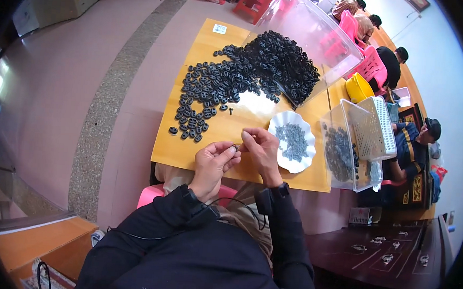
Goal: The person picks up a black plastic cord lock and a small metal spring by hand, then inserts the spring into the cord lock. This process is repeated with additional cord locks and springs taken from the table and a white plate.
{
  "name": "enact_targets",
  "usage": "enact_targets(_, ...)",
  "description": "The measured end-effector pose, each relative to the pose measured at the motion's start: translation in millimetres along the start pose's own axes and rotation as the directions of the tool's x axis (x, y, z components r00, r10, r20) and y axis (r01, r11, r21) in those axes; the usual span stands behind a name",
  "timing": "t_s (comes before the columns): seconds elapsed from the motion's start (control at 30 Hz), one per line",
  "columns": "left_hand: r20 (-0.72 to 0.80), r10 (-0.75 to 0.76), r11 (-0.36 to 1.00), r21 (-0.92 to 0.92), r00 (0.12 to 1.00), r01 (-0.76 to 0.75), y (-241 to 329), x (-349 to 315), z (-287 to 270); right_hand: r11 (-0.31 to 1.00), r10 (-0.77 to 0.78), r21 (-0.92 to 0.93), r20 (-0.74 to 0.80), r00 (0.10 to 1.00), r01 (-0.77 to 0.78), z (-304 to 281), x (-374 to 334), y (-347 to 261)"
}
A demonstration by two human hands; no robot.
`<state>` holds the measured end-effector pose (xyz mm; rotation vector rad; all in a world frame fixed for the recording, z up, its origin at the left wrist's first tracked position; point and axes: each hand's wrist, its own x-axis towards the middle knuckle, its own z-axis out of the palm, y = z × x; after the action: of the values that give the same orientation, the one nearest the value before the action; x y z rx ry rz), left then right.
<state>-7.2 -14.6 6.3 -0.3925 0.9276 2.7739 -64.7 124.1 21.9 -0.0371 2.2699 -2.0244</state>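
Observation:
My left hand [214, 163] is closed above the near edge of the table, pinching a small dark piece [235, 147] between thumb and fingers. Close against it, my right hand [262, 149] has thumb and forefinger pressed together; whatever they grip is too small to make out. Just right of that hand, a scalloped white dish [311, 139] holds many tiny grey parts [294, 141]. Beyond my hands, many black oval pieces with two holes [208, 86] lie spread on the wooden table [169, 152]. A small dark part [230, 111] lies apart from them.
A heap of black parts [280, 62] spills from a large clear bin [350, 59] at the back. To the right stand a clear box of dark parts [330, 106], a white perforated basket [381, 125] and a yellow bowl [359, 88]. Another person [411, 149] sits farther right.

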Motion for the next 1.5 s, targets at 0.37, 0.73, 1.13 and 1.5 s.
enact_targets(0.37, -0.135, 0.138, 0.985, -0.085, 0.981, -0.150, -2, 5, -3, 0.458, -0.430, -0.796, 0.190, 0.882, 0.395, 43, 66, -1)
enact_targets(0.73, -0.112, 0.174, 0.982, -0.055, 0.978, -0.181, -1, 4, 1, 0.805, -0.389, -0.466, 0.053, 0.920, 0.368, 20, 48, 11)
enact_targets(1.13, -0.041, 0.149, 0.989, 0.001, 0.988, -0.149, -3, 2, 3, 0.980, 0.020, 0.193, 0.103, 0.995, -0.040, -12, -31, 15)
enact_targets(1.5, -0.022, 0.068, 0.997, 0.043, 0.997, -0.067, -10, 1, -1, 0.965, 0.033, 0.257, 0.084, 0.996, -0.053, -17, -48, 19)
